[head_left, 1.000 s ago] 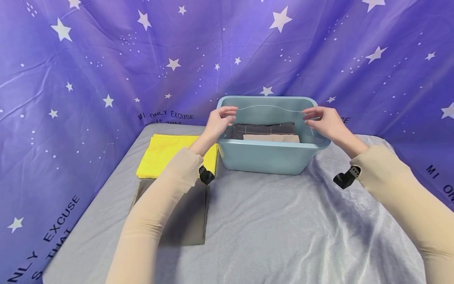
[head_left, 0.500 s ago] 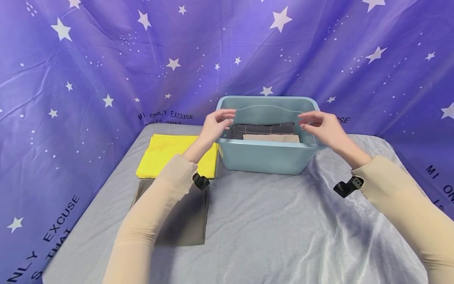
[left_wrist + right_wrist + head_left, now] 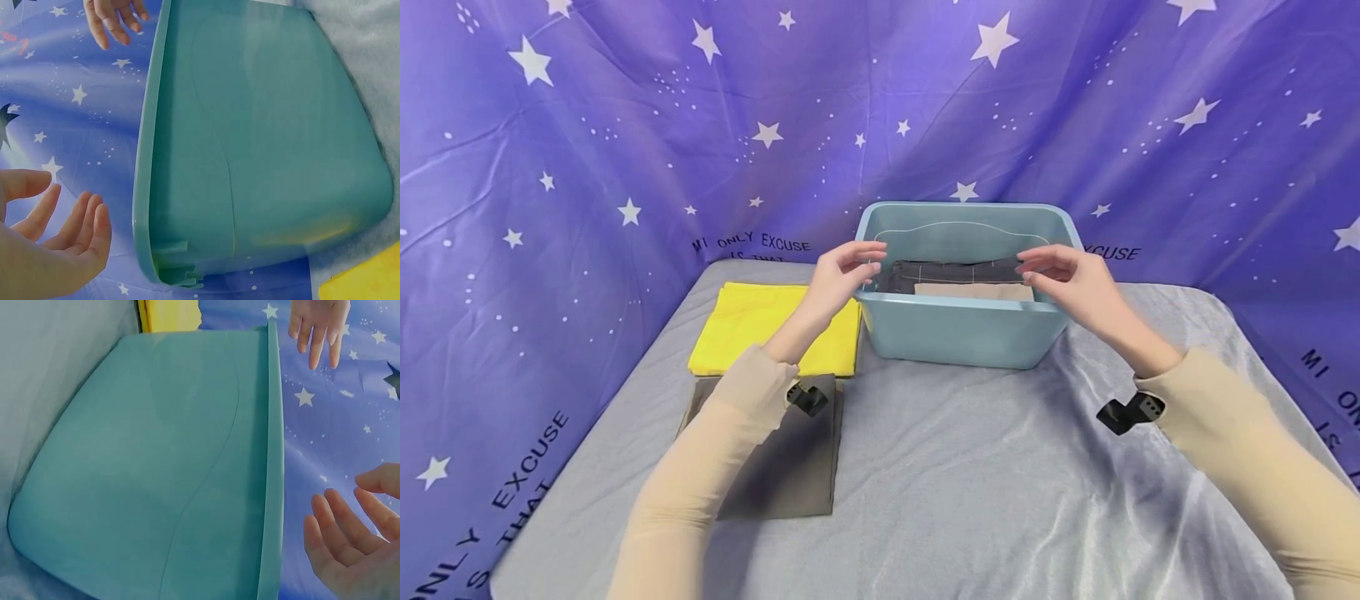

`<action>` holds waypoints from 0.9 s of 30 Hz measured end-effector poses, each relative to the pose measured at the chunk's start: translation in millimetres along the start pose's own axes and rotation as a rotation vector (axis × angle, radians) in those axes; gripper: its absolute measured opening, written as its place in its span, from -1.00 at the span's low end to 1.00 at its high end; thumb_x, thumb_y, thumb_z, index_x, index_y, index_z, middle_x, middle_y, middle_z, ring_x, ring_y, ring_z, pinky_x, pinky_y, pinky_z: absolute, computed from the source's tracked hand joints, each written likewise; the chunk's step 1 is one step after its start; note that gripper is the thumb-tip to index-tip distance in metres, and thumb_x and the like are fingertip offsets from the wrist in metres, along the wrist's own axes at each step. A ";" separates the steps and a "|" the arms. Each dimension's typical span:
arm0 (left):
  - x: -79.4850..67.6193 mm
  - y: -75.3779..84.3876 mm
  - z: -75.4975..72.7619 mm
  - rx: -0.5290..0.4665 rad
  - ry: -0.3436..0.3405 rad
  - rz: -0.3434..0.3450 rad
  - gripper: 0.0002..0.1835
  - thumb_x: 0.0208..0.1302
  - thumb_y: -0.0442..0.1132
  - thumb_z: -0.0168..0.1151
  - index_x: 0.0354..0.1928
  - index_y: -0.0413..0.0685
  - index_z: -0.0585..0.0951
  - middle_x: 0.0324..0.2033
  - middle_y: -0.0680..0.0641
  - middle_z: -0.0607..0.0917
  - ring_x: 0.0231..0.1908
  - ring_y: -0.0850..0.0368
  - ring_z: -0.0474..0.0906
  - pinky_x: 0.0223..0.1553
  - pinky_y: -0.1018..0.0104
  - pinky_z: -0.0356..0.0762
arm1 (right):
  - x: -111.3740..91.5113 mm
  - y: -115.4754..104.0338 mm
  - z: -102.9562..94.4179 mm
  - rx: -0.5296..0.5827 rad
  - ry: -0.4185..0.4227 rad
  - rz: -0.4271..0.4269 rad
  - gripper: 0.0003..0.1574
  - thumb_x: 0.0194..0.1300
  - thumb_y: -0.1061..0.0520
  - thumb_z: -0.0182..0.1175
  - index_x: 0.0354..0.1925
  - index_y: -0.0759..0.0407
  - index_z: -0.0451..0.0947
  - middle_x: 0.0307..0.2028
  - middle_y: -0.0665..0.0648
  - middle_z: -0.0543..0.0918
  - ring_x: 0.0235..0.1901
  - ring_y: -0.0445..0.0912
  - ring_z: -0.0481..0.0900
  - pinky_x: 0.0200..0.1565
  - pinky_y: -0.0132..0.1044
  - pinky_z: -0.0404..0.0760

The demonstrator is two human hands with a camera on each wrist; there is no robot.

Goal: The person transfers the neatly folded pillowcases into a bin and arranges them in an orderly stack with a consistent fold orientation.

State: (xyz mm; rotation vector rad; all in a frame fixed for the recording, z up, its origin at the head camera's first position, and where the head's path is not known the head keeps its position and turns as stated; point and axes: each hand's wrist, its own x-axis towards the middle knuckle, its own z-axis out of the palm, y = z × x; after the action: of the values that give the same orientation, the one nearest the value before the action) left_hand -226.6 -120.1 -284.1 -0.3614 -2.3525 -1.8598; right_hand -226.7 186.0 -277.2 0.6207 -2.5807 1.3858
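A blue-green plastic bin (image 3: 955, 337) stands near the back of the bed-like surface. Inside lie a folded dark cloth with thin pale lines (image 3: 955, 272) and a folded beige cloth (image 3: 973, 292). My left hand (image 3: 841, 279) hovers over the bin's left end, fingers loosely bent with nothing between them. Over the right end is my right hand (image 3: 1075, 279), also holding nothing. Both wrist views show a gap between each hand and the bin's rim. The lower part of the bin's contents is hidden by its front wall.
Left of the bin lies a folded yellow cloth (image 3: 752, 321). A folded grey-brown cloth (image 3: 790, 467) lies in front of it, partly under my left forearm. Grey velvety fabric (image 3: 962, 475) covers the surface. A purple starry curtain (image 3: 820, 100) hangs close behind.
Both hands have drawn back a little toward me from the bin's far part. The left has shifted leftward, the right slightly inward. The bin and cloths have not moved.
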 end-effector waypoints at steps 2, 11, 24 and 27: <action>-3.8 0.2 -2.4 -0.008 -0.003 0.006 -0.65 0.22 -0.42 0.07 0.07 -0.28 0.50 -0.03 -0.28 0.58 -0.06 -0.14 0.52 -0.06 0.15 0.51 | -1.7 -2.0 2.9 0.013 -0.002 -0.006 -0.62 0.23 0.24 0.13 0.03 0.33 0.47 -0.38 -0.44 0.54 -0.34 -0.47 0.55 -0.28 -0.64 0.47; -21.2 -2.1 -14.7 0.021 -0.022 0.018 -0.67 0.25 -0.38 0.06 0.07 -0.23 0.50 -0.01 -0.24 0.58 -0.06 -0.10 0.51 -0.04 0.28 0.49 | -11.1 -10.5 16.8 0.120 -0.008 -0.072 -0.65 0.22 0.30 0.12 0.00 0.37 0.47 -0.33 -0.34 0.59 -0.31 -0.40 0.58 -0.23 -0.61 0.49; -42.9 -11.3 -30.5 0.034 -0.033 0.037 -0.66 0.25 -0.36 0.08 0.07 -0.27 0.50 -0.01 -0.25 0.58 -0.02 -0.08 0.49 -0.03 0.32 0.47 | -25.0 -16.5 46.3 0.223 -0.030 -0.103 -0.67 0.21 0.32 0.13 -0.03 0.41 0.48 -0.25 0.01 0.67 -0.31 -0.34 0.59 -0.22 -0.54 0.52; -48.8 -14.0 -34.8 0.045 -0.026 0.035 -0.67 0.24 -0.37 0.09 0.06 -0.27 0.51 -0.02 -0.26 0.58 -0.03 -0.11 0.49 -0.04 0.37 0.46 | -27.1 -16.9 53.8 0.239 -0.047 -0.092 -0.66 0.22 0.31 0.13 -0.02 0.39 0.49 -0.20 0.23 0.65 -0.28 -0.34 0.59 -0.20 -0.53 0.52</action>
State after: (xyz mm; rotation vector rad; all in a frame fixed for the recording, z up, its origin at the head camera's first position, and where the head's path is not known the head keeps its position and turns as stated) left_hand -185.0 -162.4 -300.8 -0.4214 -2.3844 -1.7948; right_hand -191.6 141.2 -303.3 0.8040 -2.4047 1.6817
